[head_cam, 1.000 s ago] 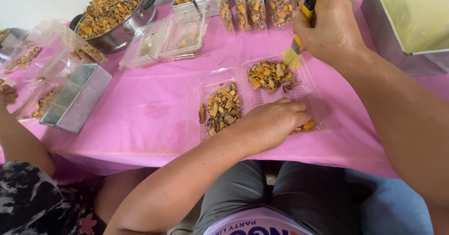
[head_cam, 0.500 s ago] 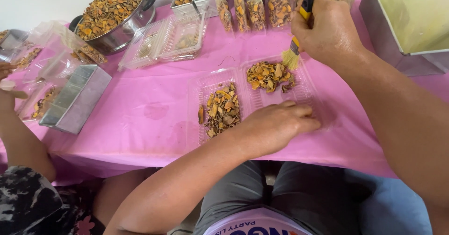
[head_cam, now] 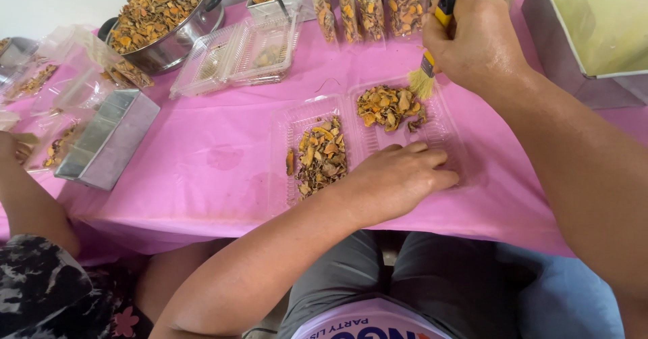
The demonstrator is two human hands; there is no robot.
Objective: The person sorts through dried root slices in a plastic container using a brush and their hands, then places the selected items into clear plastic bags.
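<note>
An open clear plastic clamshell tray (head_cam: 440, 135) lies on the pink tablecloth (head_cam: 202, 157). Each half holds a pile of dried orange-yellow slices, one on the left (head_cam: 322, 157) and one on the right (head_cam: 388, 106). My left hand (head_cam: 398, 177) lies palm down on the tray's near edge, fingers together, holding it down. My right hand (head_cam: 480, 42) grips a small brush (head_cam: 425, 79) with a yellow and black handle. Its pale bristles hang just above the far right corner of the right pile.
A metal pot (head_cam: 169, 21) heaped with the same slices stands at the back left. Beside it are clear clamshell trays (head_cam: 236, 52), filled bags (head_cam: 364, 5) and a metal tin (head_cam: 108, 140). A large metal box (head_cam: 594, 35) sits on the right. Another person's arm (head_cam: 27, 204) reaches in from the left.
My left hand has slid a little over the tray's near edge, and the orange piece at its fingertips no longer shows. The other person's hand at the left has shifted. The brush has barely moved.
</note>
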